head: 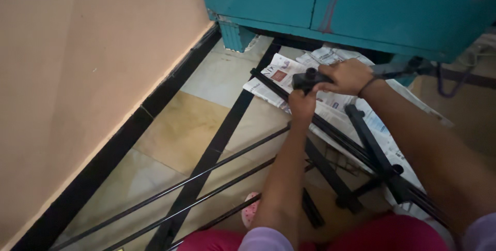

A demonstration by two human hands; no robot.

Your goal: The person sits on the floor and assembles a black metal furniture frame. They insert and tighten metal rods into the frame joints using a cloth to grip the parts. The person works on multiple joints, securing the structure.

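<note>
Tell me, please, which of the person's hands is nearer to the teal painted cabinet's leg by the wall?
Left. The left hand grips the black frame joint on the newspaper, down and right of the teal cabinet leg. The right hand holds the same joint farther right.

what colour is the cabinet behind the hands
Teal-blue cabinet, with a reddish streak on its door; clearest in the head view.

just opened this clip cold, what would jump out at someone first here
First the two hands meeting at the middle top: the right hand grips a black joint piece of a black metal rod frame, and the left hand holds it just below. The frame lies across spread newspaper on the tiled floor. Behind them, a teal metal cabinet fills the top right, with a peach wall on the left.
</note>
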